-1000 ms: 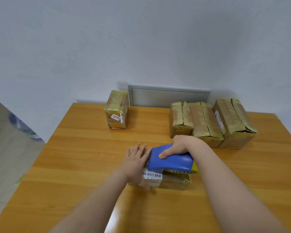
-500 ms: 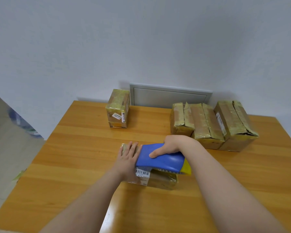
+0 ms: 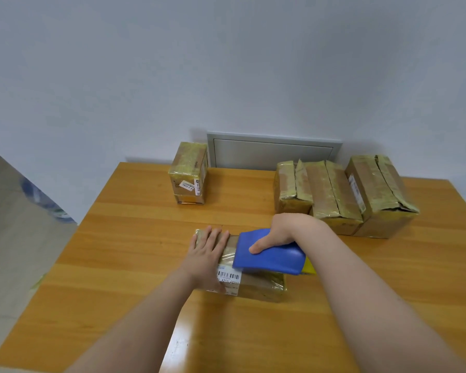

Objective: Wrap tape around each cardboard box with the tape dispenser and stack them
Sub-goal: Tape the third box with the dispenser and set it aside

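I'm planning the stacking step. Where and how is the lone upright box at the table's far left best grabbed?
Take the lone upright box by its left and right faces, near mid-height, coming from the front. It stands on end, taller than wide, with bare table on both sides, so a grip should probably span it.

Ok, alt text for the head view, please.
A right hand holds a blue tape dispenser on a cardboard box that the left hand presses down on the table. Behind stand one taped box and a row of three.
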